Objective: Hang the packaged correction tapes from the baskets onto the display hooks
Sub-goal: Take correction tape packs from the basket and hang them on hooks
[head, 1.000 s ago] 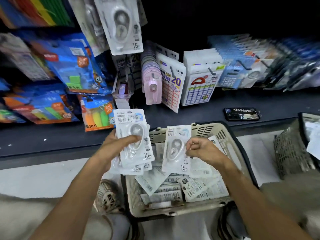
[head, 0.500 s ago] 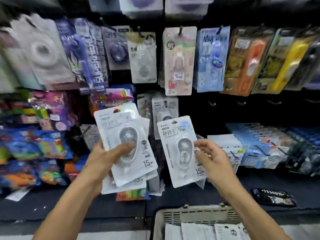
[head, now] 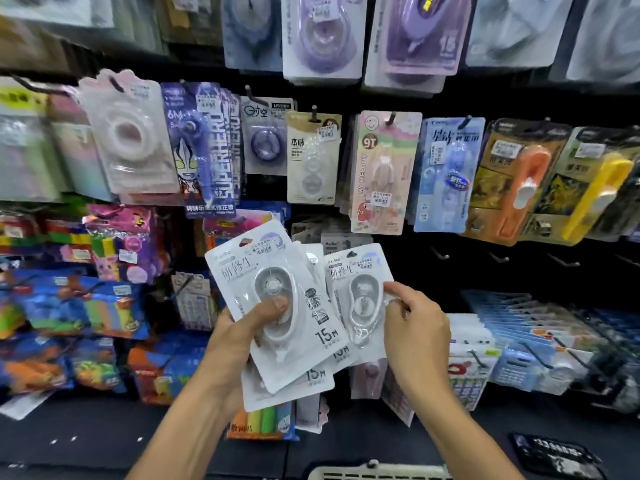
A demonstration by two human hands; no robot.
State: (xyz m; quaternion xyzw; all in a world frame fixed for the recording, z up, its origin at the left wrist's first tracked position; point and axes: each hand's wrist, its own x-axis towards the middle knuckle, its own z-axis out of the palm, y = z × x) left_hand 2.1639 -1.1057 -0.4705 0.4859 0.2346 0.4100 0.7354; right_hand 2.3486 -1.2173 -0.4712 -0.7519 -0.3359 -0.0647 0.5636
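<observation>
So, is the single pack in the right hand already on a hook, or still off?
Still off. The right hand pinches the single pack by its edge, beside the left hand's stack; its hang hole shows no hook through it.

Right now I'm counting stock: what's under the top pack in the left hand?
Under the top pack, which the left hand grips, more white packs fan out; two further "15M" corners show. Their exact count is covered.
</observation>
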